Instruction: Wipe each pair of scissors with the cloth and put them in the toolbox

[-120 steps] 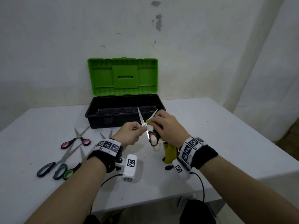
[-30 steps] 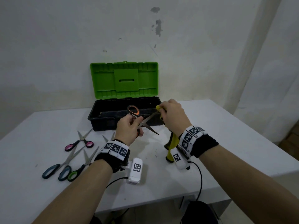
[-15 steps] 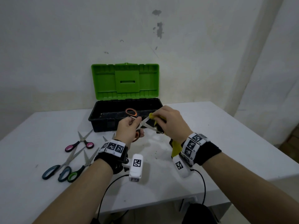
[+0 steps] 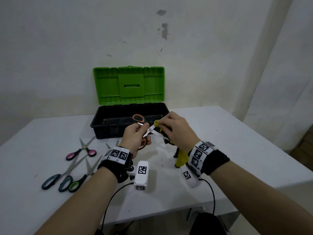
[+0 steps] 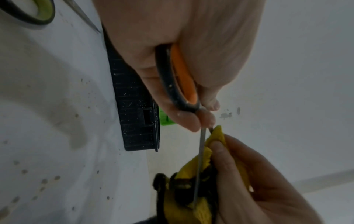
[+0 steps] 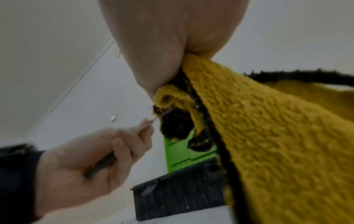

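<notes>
My left hand grips the orange-handled scissors by one handle loop, with the blades spread open in front of the toolbox. My right hand pinches the yellow cloth around one blade; the rest of the cloth hangs down from that hand to the table. The black toolbox stands open at the back with its green lid upright. I cannot see its floor.
Several more scissors lie on the white table left of my hands: a pink-handled pair, a teal-handled pair and a green-handled pair. Blade tips of another pair peek out behind my left wrist. A wall stands close behind the toolbox.
Over four seconds the orange scissors were turned from handles-down to handles-up, and my left hand took the handle. In the last half second the cloth slid along the blade toward the pivot.
</notes>
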Motion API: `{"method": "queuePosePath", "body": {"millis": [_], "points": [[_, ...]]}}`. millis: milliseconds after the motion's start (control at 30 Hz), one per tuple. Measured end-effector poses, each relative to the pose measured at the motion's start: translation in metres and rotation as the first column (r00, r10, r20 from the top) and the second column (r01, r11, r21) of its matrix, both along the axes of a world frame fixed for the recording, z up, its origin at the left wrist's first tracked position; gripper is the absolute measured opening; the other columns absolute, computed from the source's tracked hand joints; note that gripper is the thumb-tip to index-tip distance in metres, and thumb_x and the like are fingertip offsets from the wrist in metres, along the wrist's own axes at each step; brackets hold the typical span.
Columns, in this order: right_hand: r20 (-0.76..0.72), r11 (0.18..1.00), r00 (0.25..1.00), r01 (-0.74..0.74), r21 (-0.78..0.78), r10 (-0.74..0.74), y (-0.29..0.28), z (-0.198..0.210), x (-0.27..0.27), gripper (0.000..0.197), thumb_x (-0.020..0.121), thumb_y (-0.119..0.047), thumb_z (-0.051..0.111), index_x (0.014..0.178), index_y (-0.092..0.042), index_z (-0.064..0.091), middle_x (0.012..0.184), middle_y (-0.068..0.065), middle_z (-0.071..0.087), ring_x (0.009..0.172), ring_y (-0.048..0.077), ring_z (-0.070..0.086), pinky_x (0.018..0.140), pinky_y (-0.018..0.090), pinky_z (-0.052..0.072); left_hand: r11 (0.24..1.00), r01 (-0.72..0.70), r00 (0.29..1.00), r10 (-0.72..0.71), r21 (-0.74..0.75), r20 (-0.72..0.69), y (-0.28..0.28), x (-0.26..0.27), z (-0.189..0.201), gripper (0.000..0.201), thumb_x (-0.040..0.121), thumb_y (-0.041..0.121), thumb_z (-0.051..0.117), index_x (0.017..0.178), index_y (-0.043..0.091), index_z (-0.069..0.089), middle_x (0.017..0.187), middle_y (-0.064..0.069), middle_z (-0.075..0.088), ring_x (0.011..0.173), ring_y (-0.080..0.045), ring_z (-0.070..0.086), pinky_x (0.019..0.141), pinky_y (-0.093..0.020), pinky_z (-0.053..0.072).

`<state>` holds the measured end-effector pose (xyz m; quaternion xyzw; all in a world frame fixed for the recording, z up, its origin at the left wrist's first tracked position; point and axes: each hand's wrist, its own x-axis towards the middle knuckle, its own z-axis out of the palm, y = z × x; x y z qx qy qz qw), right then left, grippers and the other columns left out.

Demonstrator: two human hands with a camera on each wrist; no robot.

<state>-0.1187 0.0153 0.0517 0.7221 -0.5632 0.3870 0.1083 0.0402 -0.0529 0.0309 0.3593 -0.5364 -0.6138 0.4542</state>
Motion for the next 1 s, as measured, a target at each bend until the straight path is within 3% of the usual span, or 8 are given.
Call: {"method": "queuePosePath", "body": {"millis": [200,333,400,500,667,733,900,1000], "points": [[0.186,0.965,0.947,0.250,0.086,-0.262,-0.001,0.018,-0.016,0.021,0.094,-0.025,0.060,0.105,-0.014,0.073,0.091,0.004,0.054,0.081,0.021,0.054,0.075,0.040,0.050,1.000,-0.008,1.000,0.007,0.025,0.018,0.000,0.002,-0.001,0.020,0.100,0.019,0.058,0.085,0.005,0.058,0.066,-0.009,0.054,0.048,-0.018,0.054,0.049,-0.028,0.052],[0.074,0.962,0.975,0.194,0.193,-0.212,0.008,0.033,0.008,0.020,0.095,-0.025,0.057,0.106,-0.017,0.072,0.093,0.001,0.051,0.085,0.018,0.049,0.073,0.030,0.042,0.987,-0.044,0.997,0.054,0.154,-0.062,-0.002,0.000,0.003,0.039,0.101,0.040,0.052,0.091,0.004,0.062,0.063,-0.007,0.062,0.047,-0.023,0.055,0.051,-0.032,0.052],[-0.004,0.961,0.985,0.171,0.217,-0.174,0.008,0.032,0.023,0.021,0.095,-0.025,0.057,0.107,-0.016,0.072,0.096,0.002,0.052,0.086,0.020,0.051,0.074,0.032,0.045,0.981,-0.054,0.996,0.067,0.189,-0.063,-0.001,-0.003,0.004,0.044,0.104,0.040,0.044,0.092,0.002,0.061,0.060,-0.007,0.063,0.049,-0.024,0.056,0.051,-0.032,0.053],[-0.059,0.952,0.987,0.159,0.263,-0.149,0.001,0.023,0.034,0.023,0.096,-0.024,0.055,0.110,-0.015,0.070,0.100,0.004,0.051,0.090,0.025,0.055,0.075,0.038,0.050,0.986,-0.050,0.997,0.060,0.161,-0.058,0.005,-0.006,0.006,0.044,0.105,0.037,0.041,0.088,0.002,0.061,0.060,-0.007,0.061,0.054,-0.024,0.057,0.050,-0.034,0.053],[-0.033,0.936,0.971,0.238,0.258,-0.237,-0.006,0.021,0.022,0.024,0.097,-0.023,0.053,0.110,-0.013,0.070,0.102,0.007,0.052,0.092,0.027,0.056,0.072,0.035,0.046,0.995,-0.072,0.996,0.076,0.071,-0.056,0.006,-0.003,0.006,0.041,0.107,0.032,0.038,0.110,-0.003,0.058,0.073,-0.011,0.053,0.050,-0.021,0.057,0.046,-0.032,0.052],[-0.028,0.955,0.983,0.183,0.232,-0.182,-0.004,0.023,0.027,0.023,0.096,-0.024,0.055,0.109,-0.013,0.070,0.099,0.007,0.052,0.089,0.026,0.055,0.073,0.037,0.049,0.995,-0.092,0.995,0.093,0.028,-0.031,0.005,-0.001,0.006,0.040,0.107,0.035,0.037,0.107,0.000,0.056,0.077,-0.011,0.052,0.054,-0.022,0.057,0.046,-0.032,0.052],[-0.101,0.964,0.993,0.077,0.253,-0.053,0.002,0.022,0.050,0.024,0.096,-0.025,0.055,0.111,-0.014,0.070,0.098,0.003,0.049,0.081,0.023,0.055,0.070,0.040,0.051,0.996,-0.073,0.997,0.075,-0.056,0.032,0.008,-0.001,0.011,0.031,0.105,0.040,0.040,0.099,0.019,0.062,0.107,-0.028,0.065,0.096,-0.042,0.066,0.083,-0.056,0.056],[-0.157,0.942,0.984,0.132,0.309,-0.086,0.004,0.025,0.045,0.025,0.097,-0.026,0.052,0.110,-0.014,0.070,0.099,0.003,0.047,0.081,0.025,0.057,0.070,0.039,0.051,0.997,-0.069,0.998,0.069,-0.028,0.002,0.008,0.003,0.010,0.037,0.105,0.042,0.038,0.104,0.011,0.060,0.090,-0.021,0.060,0.073,-0.032,0.064,0.057,-0.041,0.058]]}}
